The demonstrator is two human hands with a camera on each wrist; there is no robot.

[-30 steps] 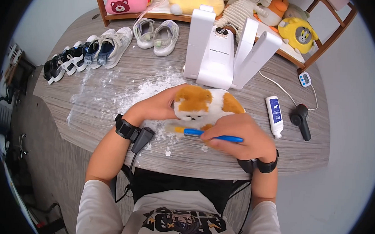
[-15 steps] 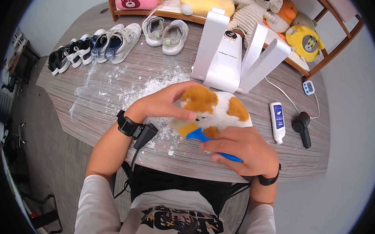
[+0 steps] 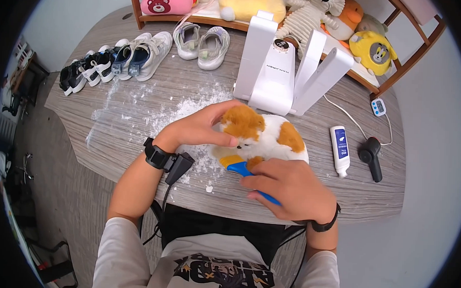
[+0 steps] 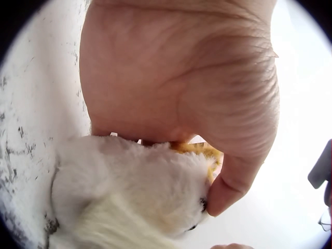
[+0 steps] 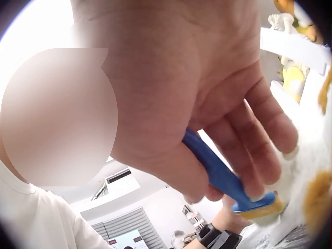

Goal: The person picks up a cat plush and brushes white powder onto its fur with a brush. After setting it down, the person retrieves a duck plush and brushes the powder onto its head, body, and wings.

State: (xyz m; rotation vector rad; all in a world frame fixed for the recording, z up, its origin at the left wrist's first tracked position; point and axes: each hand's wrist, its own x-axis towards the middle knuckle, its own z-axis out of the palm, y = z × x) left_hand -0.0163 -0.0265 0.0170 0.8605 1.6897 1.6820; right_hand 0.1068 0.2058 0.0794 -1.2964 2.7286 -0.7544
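Observation:
A plush dog (image 3: 271, 129), white with orange-brown patches, lies on the table with its head toward my left hand (image 3: 203, 126). That hand grips the head; in the left wrist view the thumb presses beside the dark nose on the white muzzle (image 4: 150, 187), and the other fingers are hidden behind the head. My right hand (image 3: 298, 189) holds a blue-handled brush (image 3: 237, 167) with a yellow band and pale bristles. Its bristles are right at the fur under the chin. From the right wrist view, thumb and fingers pinch the blue handle (image 5: 220, 176).
White powder (image 3: 191, 109) is scattered over the table left of the dog. Behind it stands a white appliance (image 3: 274, 79) with upright arms. Several shoes (image 3: 142, 55) line the back left. A white-and-blue bottle (image 3: 339, 151), black handheld device (image 3: 371, 158) and small timer (image 3: 378, 107) lie right.
The brush has turned, showing its broad side, and the right hand has shifted slightly toward the body. The left thumb has come down onto the dog's face. The head view has shifted a little.

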